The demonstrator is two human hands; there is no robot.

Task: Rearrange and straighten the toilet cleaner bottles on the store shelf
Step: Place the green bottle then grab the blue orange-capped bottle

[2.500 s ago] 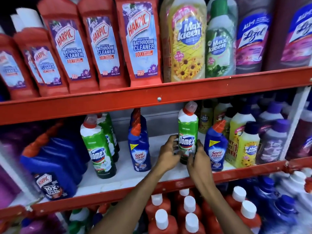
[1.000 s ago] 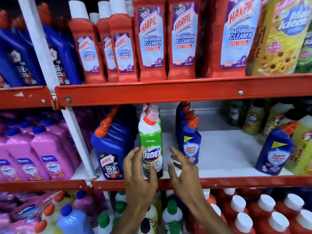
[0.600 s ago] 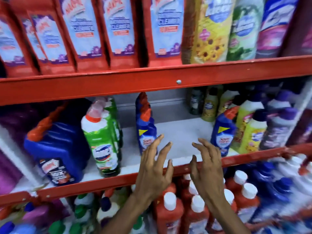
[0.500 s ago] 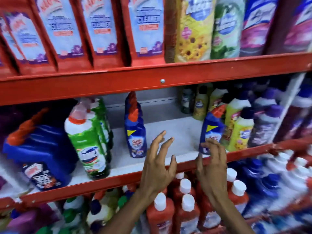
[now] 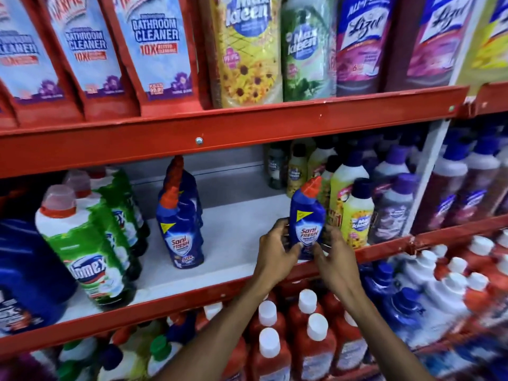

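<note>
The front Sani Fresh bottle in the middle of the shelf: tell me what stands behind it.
Behind the front Sani Fresh bottle stand more blue bottles with orange-red spouts in a single file. Their labels and exact number are hidden by the front one.

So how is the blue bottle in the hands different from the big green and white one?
The blue Sani Fresh bottle with the bent red nozzle is slimmer than the green and white Domex bottle with the round red cap. The blue bottle has the left hand and right hand around it; the Domex bottle stands untouched. The blue one is on the right, the Domex on the left. Both stand on the white middle shelf.
</note>
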